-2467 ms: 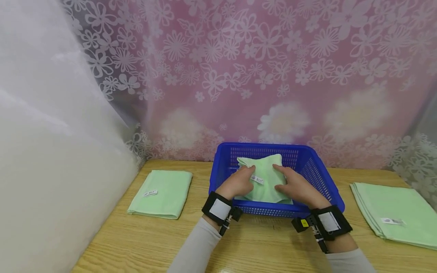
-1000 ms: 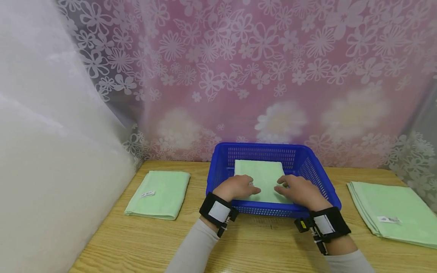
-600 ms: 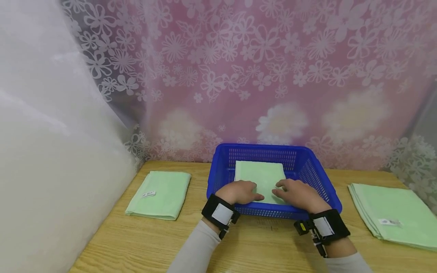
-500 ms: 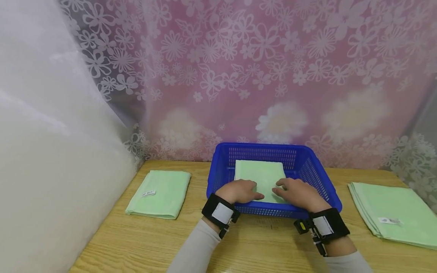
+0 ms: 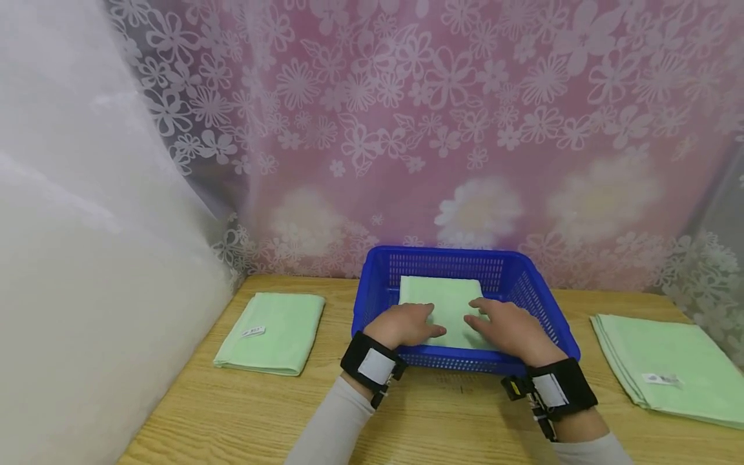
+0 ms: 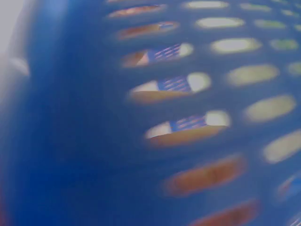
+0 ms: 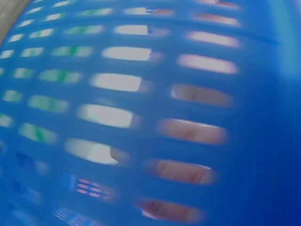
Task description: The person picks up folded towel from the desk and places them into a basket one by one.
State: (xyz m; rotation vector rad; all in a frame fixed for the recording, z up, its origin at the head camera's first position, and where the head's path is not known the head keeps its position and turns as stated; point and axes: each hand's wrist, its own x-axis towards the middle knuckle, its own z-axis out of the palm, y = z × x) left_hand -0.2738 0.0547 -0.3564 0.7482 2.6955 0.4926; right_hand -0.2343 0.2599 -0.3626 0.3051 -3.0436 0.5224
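A folded pale green towel lies flat inside a blue plastic basket in the head view. My left hand is over the towel's near left part, fingers loosely extended. Over the near right part is my right hand, its thumb and fingers spread apart. Neither hand grips the towel; whether the fingertips touch it I cannot tell. Both wrist views are filled by the slotted basket wall, with blurred bits of skin and pale cloth showing through the slots.
Another folded green towel with a white tag lies on the wooden table to the left. A larger folded one is at the right. Behind the basket hangs a pink flowered curtain.
The towel, slanted up between both hands at first, now lies flat in the basket. Both hands have let it go, and its tag is out of sight. Lately the fingers have spread slightly.
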